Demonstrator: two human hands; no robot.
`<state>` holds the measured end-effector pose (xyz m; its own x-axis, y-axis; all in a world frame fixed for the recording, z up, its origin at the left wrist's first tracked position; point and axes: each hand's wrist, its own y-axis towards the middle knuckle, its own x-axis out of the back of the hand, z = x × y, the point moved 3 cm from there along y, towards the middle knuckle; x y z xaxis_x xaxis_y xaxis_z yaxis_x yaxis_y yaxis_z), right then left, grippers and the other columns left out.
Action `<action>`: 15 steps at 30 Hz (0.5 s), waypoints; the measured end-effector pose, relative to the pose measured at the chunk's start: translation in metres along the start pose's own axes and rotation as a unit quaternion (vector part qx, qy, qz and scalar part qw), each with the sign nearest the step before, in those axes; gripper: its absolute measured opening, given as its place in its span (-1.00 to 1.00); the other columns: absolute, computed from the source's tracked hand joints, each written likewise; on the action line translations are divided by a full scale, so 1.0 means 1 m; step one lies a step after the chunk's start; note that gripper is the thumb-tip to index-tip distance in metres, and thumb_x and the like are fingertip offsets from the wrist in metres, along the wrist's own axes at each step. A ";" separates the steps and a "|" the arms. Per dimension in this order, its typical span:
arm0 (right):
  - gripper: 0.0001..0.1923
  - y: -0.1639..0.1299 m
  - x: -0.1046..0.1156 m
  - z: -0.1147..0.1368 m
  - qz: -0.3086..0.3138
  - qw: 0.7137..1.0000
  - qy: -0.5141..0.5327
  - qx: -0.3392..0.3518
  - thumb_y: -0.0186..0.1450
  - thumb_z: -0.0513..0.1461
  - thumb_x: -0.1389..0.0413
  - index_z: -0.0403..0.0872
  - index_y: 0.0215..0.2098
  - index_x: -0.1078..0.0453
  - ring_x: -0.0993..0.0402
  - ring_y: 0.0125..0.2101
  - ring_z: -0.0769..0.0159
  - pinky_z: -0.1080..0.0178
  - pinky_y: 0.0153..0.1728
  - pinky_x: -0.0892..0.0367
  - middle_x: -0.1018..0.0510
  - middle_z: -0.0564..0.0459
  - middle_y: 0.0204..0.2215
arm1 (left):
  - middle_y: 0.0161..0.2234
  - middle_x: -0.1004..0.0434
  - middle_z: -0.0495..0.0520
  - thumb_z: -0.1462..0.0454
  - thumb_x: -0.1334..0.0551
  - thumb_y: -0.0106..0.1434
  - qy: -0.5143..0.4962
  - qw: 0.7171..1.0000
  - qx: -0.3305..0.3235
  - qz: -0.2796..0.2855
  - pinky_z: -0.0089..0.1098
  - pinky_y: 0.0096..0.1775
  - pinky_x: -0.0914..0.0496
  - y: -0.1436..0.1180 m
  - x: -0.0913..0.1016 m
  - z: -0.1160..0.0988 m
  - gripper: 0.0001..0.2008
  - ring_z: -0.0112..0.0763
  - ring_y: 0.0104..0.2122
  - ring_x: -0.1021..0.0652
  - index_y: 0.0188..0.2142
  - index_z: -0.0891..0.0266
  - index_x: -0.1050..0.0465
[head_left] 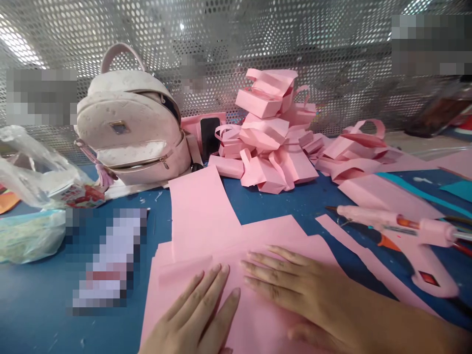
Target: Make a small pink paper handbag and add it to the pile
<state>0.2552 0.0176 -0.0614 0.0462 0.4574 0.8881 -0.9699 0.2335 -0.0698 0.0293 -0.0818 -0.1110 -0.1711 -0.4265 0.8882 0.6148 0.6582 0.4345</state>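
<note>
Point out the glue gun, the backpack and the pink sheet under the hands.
glue gun (401, 227): head view, on the middle of its pink barrel.
backpack (129, 125): head view, on its front panel beside the metal badge.
pink sheet (201, 206): head view, on the bare upper flap beyond the fingertips.

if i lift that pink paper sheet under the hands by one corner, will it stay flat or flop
Probably flop: the pink paper sheet looks thin and lies flat under the left hand and right hand. It likely weighs little, so it may slide on the smooth blue table. The folded boxes behind suggest it creases readily.
</note>
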 end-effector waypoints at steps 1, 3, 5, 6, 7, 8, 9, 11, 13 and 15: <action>-0.34 0.000 0.001 0.001 -0.004 1.000 0.001 0.002 0.49 -0.05 0.00 -0.05 0.46 0.07 0.08 0.40 0.14 0.01 0.39 0.16 -0.06 -0.06 0.41 | 0.30 -0.31 0.26 0.21 0.08 0.55 0.000 1.000 -0.001 0.003 -0.15 0.30 -0.21 0.000 0.001 0.000 -0.54 -0.10 0.36 -0.19 0.32 0.29 -0.24; -0.34 0.000 0.002 0.001 -0.015 1.000 0.006 0.005 0.48 -0.06 -0.02 -0.04 0.45 0.05 0.05 0.40 0.14 0.02 0.39 0.14 -0.09 -0.06 0.40 | 0.30 -0.31 0.26 0.21 0.08 0.54 0.001 1.000 -0.003 0.007 -0.15 0.30 -0.20 0.000 0.001 0.000 -0.55 -0.11 0.36 -0.19 0.32 0.30 -0.26; -0.33 0.000 0.002 0.001 -0.025 1.000 0.007 0.006 0.47 -0.07 -0.03 -0.04 0.45 0.05 0.04 0.39 0.14 0.03 0.39 0.13 -0.10 -0.06 0.40 | 0.29 -0.33 0.25 0.21 0.08 0.55 0.005 1.000 -0.003 0.003 -0.15 0.30 -0.20 0.000 0.001 0.000 -0.55 -0.12 0.36 -0.20 0.31 0.30 -0.27; -0.33 0.000 0.002 0.000 -0.025 1.000 0.004 0.005 0.47 -0.07 -0.03 -0.05 0.45 0.04 0.04 0.39 0.15 0.03 0.39 0.13 -0.09 -0.06 0.40 | 0.29 -0.33 0.25 0.21 0.08 0.55 0.006 1.000 -0.003 -0.002 -0.16 0.31 -0.19 0.000 0.000 0.000 -0.55 -0.12 0.36 -0.21 0.30 0.30 -0.28; -0.33 0.000 0.001 0.000 -0.022 1.000 -0.001 0.003 0.48 -0.06 -0.02 -0.05 0.45 0.04 0.04 0.40 0.15 0.04 0.39 0.13 -0.09 -0.06 0.40 | 0.29 -0.34 0.24 0.20 0.09 0.55 0.007 1.000 -0.004 -0.009 -0.16 0.31 -0.18 0.000 0.000 0.000 -0.54 -0.13 0.35 -0.23 0.30 0.31 -0.29; -0.34 -0.001 0.000 0.000 -0.018 1.000 -0.007 0.000 0.48 -0.05 -0.01 -0.06 0.45 0.03 0.04 0.40 0.16 0.04 0.39 0.12 -0.08 -0.06 0.40 | 0.28 -0.34 0.25 0.19 0.09 0.55 0.007 1.000 -0.006 -0.019 -0.17 0.31 -0.17 0.000 -0.001 0.001 -0.54 -0.13 0.34 -0.24 0.29 0.31 -0.30; -0.34 -0.001 -0.001 -0.001 -0.014 1.000 -0.015 -0.003 0.48 -0.05 -0.01 -0.06 0.45 0.02 0.04 0.40 0.16 0.04 0.39 0.12 -0.07 -0.06 0.40 | 0.28 -0.35 0.25 0.18 0.09 0.55 0.007 0.999 -0.009 -0.030 -0.17 0.31 -0.17 0.000 -0.002 0.001 -0.54 -0.13 0.34 -0.25 0.29 0.32 -0.30; -0.34 -0.001 -0.002 -0.001 -0.016 0.999 -0.027 -0.009 0.48 -0.03 0.00 -0.06 0.45 0.02 0.04 0.40 0.17 0.05 0.39 0.11 -0.06 -0.05 0.41 | 0.27 -0.36 0.26 0.18 0.09 0.54 0.005 0.999 -0.012 -0.046 -0.18 0.31 -0.17 0.000 -0.003 0.001 -0.54 -0.13 0.33 -0.28 0.28 0.32 -0.32; -0.32 -0.002 -0.002 -0.002 -0.033 0.999 -0.037 -0.014 0.47 -0.02 -0.02 -0.05 0.45 0.02 0.03 0.40 0.16 0.03 0.39 0.11 -0.05 -0.04 0.41 | 0.27 -0.37 0.25 0.19 0.08 0.54 0.004 0.999 -0.015 -0.049 -0.18 0.31 -0.18 0.000 -0.003 0.002 -0.54 -0.14 0.32 -0.28 0.27 0.32 -0.33; -0.31 -0.002 -0.001 -0.002 -0.048 0.998 -0.043 -0.019 0.46 -0.02 -0.04 -0.05 0.45 0.00 0.03 0.40 0.13 0.00 0.39 0.12 -0.06 -0.06 0.41 | 0.26 -0.39 0.24 0.19 0.08 0.54 0.005 0.999 -0.017 -0.047 -0.19 0.31 -0.17 0.001 -0.003 0.003 -0.55 -0.16 0.32 -0.28 0.25 0.31 -0.36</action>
<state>0.2571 0.0181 -0.0633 0.1153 0.3570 0.9269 -0.9520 0.3062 0.0005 0.0280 -0.0781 -0.1132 -0.2225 -0.4912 0.8422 0.6221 0.5936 0.5106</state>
